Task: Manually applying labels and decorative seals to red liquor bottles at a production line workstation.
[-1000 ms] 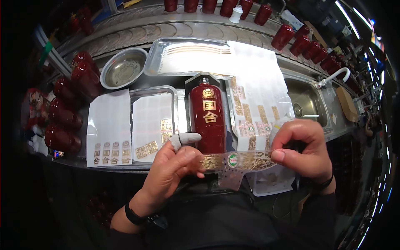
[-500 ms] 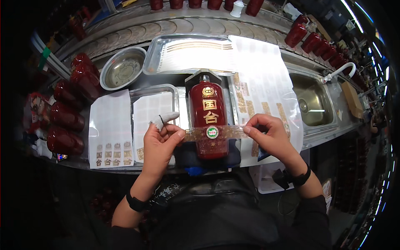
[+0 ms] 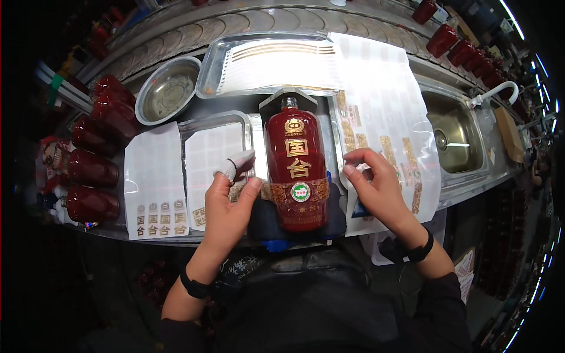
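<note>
A dark red bottle (image 3: 297,141) with gold lettering lies on its back in the middle, its neck pointing away from me. Across its lower body runs a clear gold-patterned decal strip (image 3: 318,190) with a round green and white emblem. The strip's left end sticks out a little past the bottle's side. Left of it, my left hand (image 3: 226,206) is open, thumb apart from an index finger wrapped in a white finger cover (image 3: 240,162). My right hand (image 3: 379,185) hovers to the right of the bottle, thumb and index finger apart, holding nothing.
Printed decal sheets (image 3: 156,176) lie at left, with more (image 3: 388,88) at right. A metal tray (image 3: 206,82) of strips and a metal bowl (image 3: 168,91) stand behind. Red bottles (image 3: 91,167) line the left; a sink (image 3: 453,135) is at right.
Both hands have let go of the strip, which was stretched between them and now lies against the bottle. The right hand has moved slightly away from the bottle; its fingers have parted.
</note>
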{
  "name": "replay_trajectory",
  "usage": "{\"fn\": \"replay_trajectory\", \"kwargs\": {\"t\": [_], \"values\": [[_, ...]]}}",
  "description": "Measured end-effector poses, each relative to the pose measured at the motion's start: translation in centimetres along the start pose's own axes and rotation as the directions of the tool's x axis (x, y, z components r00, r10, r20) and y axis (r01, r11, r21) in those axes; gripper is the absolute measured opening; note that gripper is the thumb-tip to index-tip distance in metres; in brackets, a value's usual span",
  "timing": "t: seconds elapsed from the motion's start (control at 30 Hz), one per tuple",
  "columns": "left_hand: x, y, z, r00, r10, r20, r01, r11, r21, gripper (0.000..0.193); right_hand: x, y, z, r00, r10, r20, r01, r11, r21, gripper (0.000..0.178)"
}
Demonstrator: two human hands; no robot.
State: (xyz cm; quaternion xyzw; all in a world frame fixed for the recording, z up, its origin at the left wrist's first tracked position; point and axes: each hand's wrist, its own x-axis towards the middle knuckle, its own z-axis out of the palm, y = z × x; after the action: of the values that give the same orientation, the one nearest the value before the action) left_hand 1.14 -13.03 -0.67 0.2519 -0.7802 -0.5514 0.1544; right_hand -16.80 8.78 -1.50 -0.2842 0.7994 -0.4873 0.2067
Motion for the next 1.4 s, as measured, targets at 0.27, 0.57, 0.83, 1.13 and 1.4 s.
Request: {"fn": "replay_trajectory", "kwargs": {"t": [0.27,0.57,0.83,1.13,1.4], "values": [[0.4,0.5,1.2,0.968,0.019,0.251,0.009,0.994,-0.113,0.104,0.3,-1.3,1.4,0.958,0.045,0.283,-0.119,0.961,0.251,0.067],[0.5,1.3,0.8,0.966,-0.023,0.257,0.068,0.984,-0.166,0.095,0.5,-0.6,1.5,0.942,0.055,0.331,-0.185,0.907,0.377,0.062],[0.6,0.8,1.0,0.973,-0.012,0.23,0.041,0.992,-0.122,0.084,0.5,-1.3,2.4,0.956,0.088,0.281,-0.193,0.907,0.375,0.055],[0.5,0.6,1.4,0.978,-0.018,0.206,0.06,0.978,-0.199,0.084,0.5,-1.1,2.5,0.956,0.074,0.283,-0.187,0.898,0.398,0.057],[0.7,0.8,1.5,0.978,0.0,0.207,0.049,0.971,-0.232,0.085,0.5,-0.8,2.5,0.957,0.073,0.281,-0.183,0.902,0.39,0.058]]}}
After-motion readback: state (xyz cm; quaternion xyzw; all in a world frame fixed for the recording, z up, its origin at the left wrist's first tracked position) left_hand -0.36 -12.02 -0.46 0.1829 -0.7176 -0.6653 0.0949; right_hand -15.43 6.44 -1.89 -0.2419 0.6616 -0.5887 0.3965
